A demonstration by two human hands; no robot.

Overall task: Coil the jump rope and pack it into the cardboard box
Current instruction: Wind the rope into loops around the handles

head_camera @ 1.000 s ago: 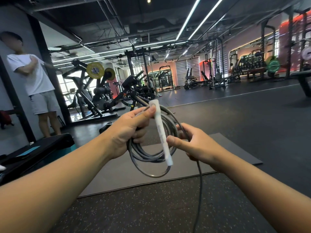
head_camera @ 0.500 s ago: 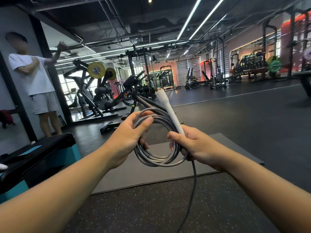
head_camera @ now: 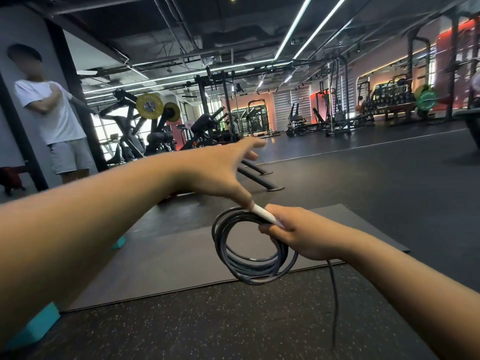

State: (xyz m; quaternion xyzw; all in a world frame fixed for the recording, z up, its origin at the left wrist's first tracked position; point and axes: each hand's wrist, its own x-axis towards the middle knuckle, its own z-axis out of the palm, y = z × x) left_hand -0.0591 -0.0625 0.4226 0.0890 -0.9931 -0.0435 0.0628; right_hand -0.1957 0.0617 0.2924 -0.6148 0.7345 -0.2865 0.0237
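The coiling step is in hand. The jump rope (head_camera: 249, 245) is gathered into several loops that hang below and to the left of the right hand (head_camera: 304, 237), which is clenched around the bundle together with the white handle (head_camera: 262, 213). The left hand (head_camera: 220, 172) is spread with fingers released and is stretched forward above the coil; its thumb is seen touching, or just at, the tip of the handle, and nothing is gripped by it. A loose tail (head_camera: 333, 302) of rope is left trailing down beneath the right wrist, so the coil is judged unfinished.

For the next move, the slack would need to be taken up by the left hand and laid onto the loops. The cardboard box is not seen anywhere, so it would have to be located first.

Beyond the hands a dark floor mat (head_camera: 166, 258) is spread out, with weight machines (head_camera: 161, 126) further off. A bystander (head_camera: 52, 113) is stood well apart on the left. Nothing is seen obstructing the hands.
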